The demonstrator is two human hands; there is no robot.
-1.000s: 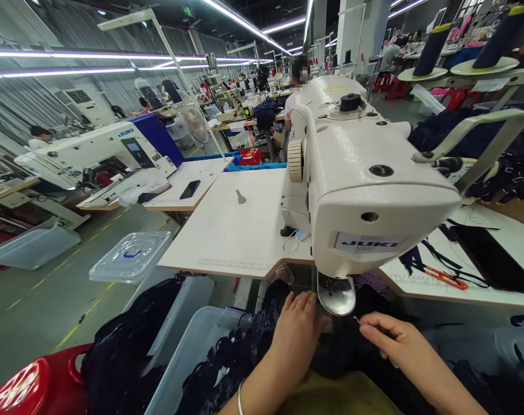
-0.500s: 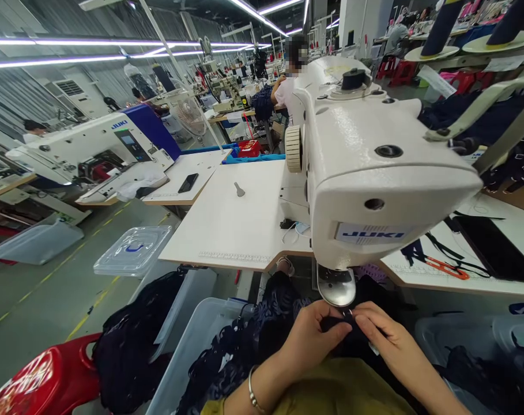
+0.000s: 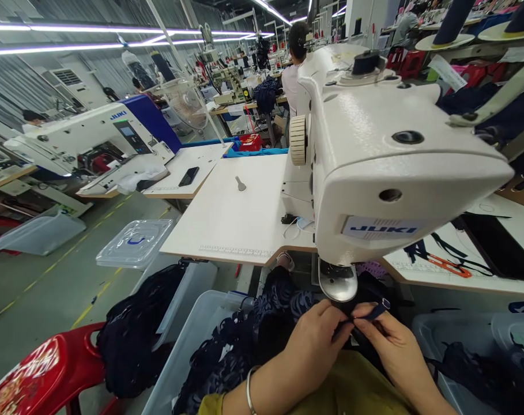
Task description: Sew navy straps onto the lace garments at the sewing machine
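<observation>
In the head view, the hands meet in front of the machine (image 3: 374,150), just below its rounded metal plate (image 3: 338,286). The table (image 3: 236,222) has its edge cut back here, leaving a gap between its left part and the right part; left of the machine its top is mostly bare, with a metal tab (image 3: 240,184) lying on it. A tub (image 3: 175,351) of dark garments flanks the left forearm, another tub (image 3: 454,325) the right.

The left hand (image 3: 313,340) and right hand (image 3: 387,346) each pinch a navy strap (image 3: 374,313), fingertips touching; its buckle (image 3: 386,303) juts above the right fingers. The strap's lower run is hidden by the hands, and the dark cloth beneath is hard to make out. The spools (image 3: 452,23) are cut off at the top.

Half a second ago the buckle end did not stick up like this; the hands were already together.
</observation>
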